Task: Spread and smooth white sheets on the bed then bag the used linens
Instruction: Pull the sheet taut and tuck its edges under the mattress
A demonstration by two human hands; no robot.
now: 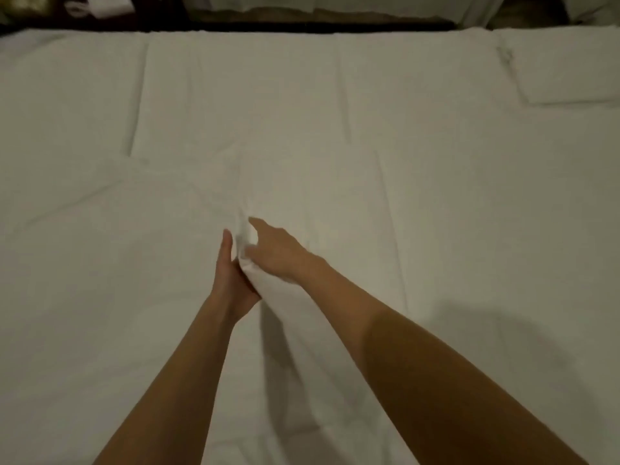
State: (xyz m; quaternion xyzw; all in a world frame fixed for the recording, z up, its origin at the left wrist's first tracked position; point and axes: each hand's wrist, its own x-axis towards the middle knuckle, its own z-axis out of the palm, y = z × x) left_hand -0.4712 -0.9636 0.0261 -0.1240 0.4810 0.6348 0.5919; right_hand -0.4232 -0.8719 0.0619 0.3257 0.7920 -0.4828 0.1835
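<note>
A white sheet (335, 135) covers the whole bed, with fold creases running across and along it. At the middle, a raised ridge of the sheet (246, 256) stands up between my two hands. My left hand (231, 273) grips this ridge from the left, thumb pointing up along it. My right hand (275, 250) lies against the ridge from the right, index finger stretched forward and the other fingers curled into the cloth. Both forearms reach in from the bottom edge.
A white pillow (567, 65) lies at the far right corner of the bed. A dark bed frame edge (302, 26) runs along the far side. Beyond it sit more white linen (335, 5) and a white object on a dark surface (104, 5) at top left.
</note>
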